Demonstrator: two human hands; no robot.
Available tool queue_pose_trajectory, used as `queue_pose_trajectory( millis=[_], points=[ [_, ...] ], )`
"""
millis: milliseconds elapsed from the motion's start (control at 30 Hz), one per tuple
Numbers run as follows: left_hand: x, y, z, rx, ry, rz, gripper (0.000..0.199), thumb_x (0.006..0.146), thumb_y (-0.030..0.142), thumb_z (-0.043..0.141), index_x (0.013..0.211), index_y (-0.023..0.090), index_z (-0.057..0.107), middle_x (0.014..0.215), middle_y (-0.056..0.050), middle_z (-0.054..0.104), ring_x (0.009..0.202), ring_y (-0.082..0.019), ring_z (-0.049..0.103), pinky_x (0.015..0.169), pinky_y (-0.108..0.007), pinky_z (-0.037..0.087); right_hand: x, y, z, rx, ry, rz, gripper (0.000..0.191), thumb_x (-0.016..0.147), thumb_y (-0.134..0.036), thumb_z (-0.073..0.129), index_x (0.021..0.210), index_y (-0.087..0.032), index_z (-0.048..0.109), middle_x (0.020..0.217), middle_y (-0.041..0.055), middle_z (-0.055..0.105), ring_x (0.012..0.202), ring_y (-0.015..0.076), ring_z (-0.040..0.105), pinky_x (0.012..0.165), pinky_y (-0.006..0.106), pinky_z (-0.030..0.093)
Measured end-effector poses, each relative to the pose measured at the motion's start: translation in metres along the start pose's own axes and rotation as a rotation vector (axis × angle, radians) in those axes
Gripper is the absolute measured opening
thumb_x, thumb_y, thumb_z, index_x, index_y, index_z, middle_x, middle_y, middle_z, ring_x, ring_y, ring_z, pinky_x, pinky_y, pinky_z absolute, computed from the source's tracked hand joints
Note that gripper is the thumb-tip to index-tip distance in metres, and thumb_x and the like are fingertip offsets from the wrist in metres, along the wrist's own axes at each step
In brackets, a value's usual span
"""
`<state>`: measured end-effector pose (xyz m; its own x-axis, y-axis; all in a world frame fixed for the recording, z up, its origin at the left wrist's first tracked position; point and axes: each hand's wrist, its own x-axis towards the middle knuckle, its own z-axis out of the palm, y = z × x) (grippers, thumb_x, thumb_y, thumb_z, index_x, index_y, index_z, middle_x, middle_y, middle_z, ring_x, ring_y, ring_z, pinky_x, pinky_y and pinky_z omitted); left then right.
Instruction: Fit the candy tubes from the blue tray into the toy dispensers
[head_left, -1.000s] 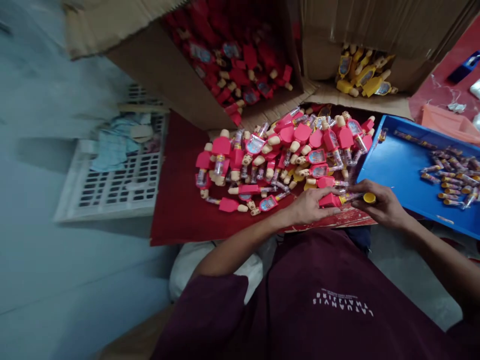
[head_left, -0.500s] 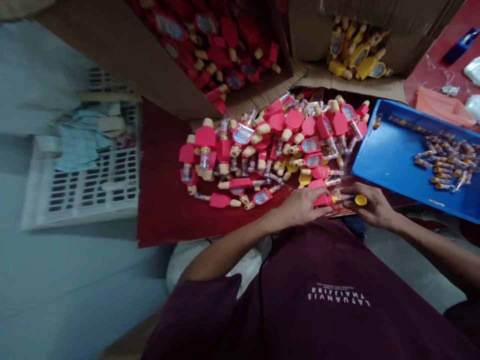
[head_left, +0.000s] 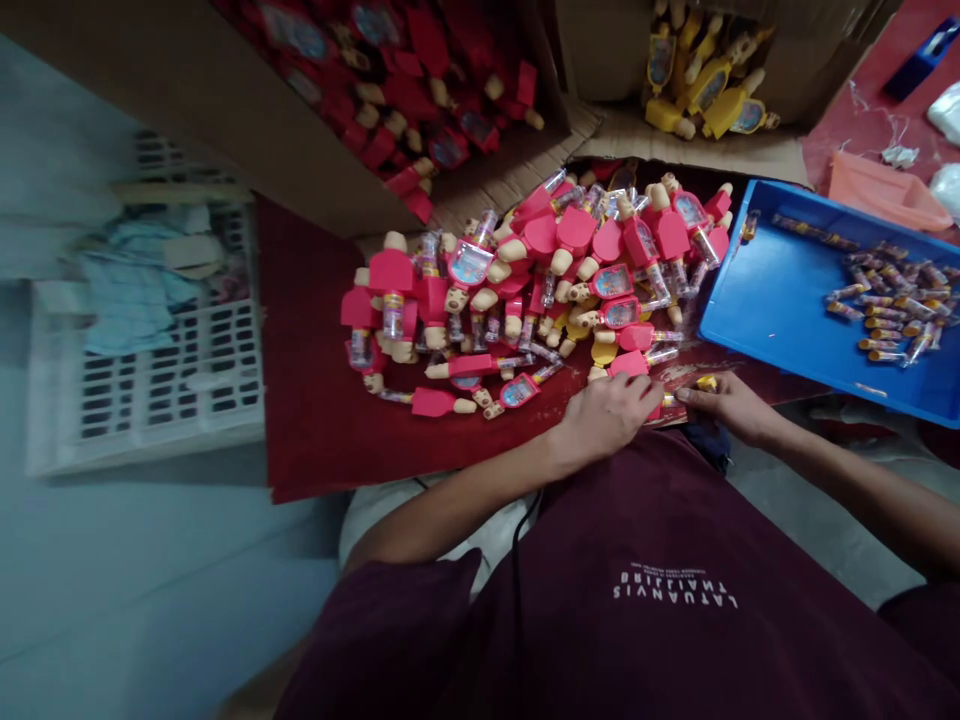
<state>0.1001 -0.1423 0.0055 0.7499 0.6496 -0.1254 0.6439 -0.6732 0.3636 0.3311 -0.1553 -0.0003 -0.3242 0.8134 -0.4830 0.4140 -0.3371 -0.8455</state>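
My left hand (head_left: 609, 412) is closed over a red toy near the table's front edge, and its fingers cover most of that toy. Just right of it, my right hand (head_left: 726, 402) pinches a small candy tube with a yellow cap (head_left: 706, 383). The clear end of another tube (head_left: 670, 400) shows between the two hands, by the fingertips of my right hand. Behind my hands lies a heap of red toys (head_left: 540, 238) with cream knobs and clear tubes.
A blue tray (head_left: 772, 340) with several candy tubes (head_left: 892, 300) stands at the right. Behind the heap are cardboard boxes (head_left: 300, 130) of red and yellow toys (head_left: 709, 90). A white crate (head_left: 150, 400) with cloth is at the left.
The view has shifted slightly. My left hand has closed further over the red toy. The yellow-capped tube in my right hand has turned, and its cap no longer faces the camera.
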Motion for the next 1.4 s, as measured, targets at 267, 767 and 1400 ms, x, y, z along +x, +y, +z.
queue_pose_trajectory(
  millis=[267, 767, 1400],
  points=[
    [0.002, -0.023, -0.005, -0.494, 0.043, -0.140, 0.042, 0.092, 0.047, 0.062, 0.123, 0.019, 0.062, 0.113, -0.008, 0.072, 0.098, -0.023, 0.069, 0.084, -0.034, 0.054, -0.001, -0.015, -0.003, -0.353, 0.280, -0.604, 0.030, 0.088, -0.039, 0.069, 0.112, -0.020, 0.068, 0.107, 0.0121, 0.070, 0.096, 0.0244, 0.067, 0.081, 0.040, 0.056],
    [-0.014, -0.019, -0.015, -0.176, 0.033, -0.103, 0.036, 0.096, 0.045, 0.056, 0.115, 0.015, 0.061, 0.100, -0.010, 0.071, 0.086, -0.023, 0.067, 0.069, -0.031, 0.048, 0.001, -0.034, 0.000, -0.295, 0.145, -0.437, 0.024, 0.091, -0.037, 0.065, 0.099, -0.016, 0.073, 0.086, 0.0075, 0.071, 0.074, 0.0181, 0.065, 0.065, 0.032, 0.053],
    [-0.040, -0.052, -0.029, -0.048, 0.115, -0.333, 0.043, 0.098, 0.055, 0.048, 0.115, 0.017, 0.061, 0.106, -0.009, 0.071, 0.095, -0.025, 0.068, 0.075, -0.034, 0.051, 0.042, -0.068, 0.028, -0.528, 0.241, -0.518, 0.036, 0.092, -0.042, 0.064, 0.114, -0.016, 0.070, 0.105, 0.0139, 0.074, 0.095, 0.0286, 0.071, 0.079, 0.041, 0.058]
  ],
)
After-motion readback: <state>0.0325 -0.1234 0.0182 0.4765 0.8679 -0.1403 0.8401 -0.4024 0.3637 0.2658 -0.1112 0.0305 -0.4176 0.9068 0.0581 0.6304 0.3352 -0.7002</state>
